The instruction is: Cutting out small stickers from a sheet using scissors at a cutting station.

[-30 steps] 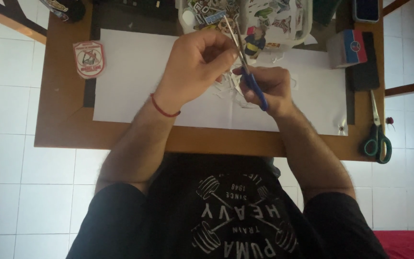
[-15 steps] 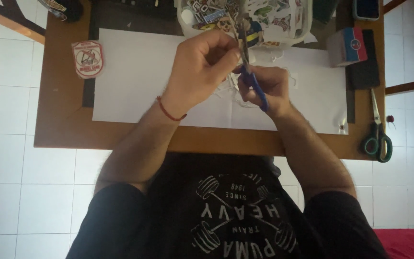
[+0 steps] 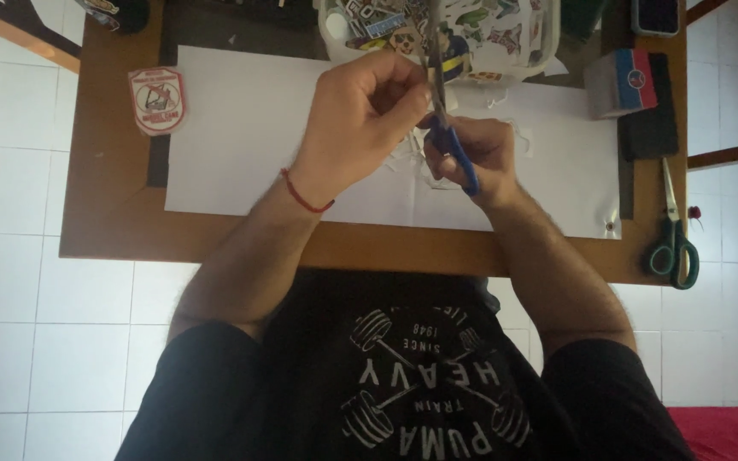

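Above the white sheet (image 3: pixel 249 137), right hand (image 3: pixel 476 154) grips blue-handled scissors (image 3: pixel 448 128), steel blades upright; left hand (image 3: pixel 360 119) pinches a small paper scrap (image 3: pixel 428 78).

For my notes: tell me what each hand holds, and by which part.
The right hand holds blue-handled scissors by the handle loops. The left hand pinches a small paper piece at the blades; its exact grip is hidden.
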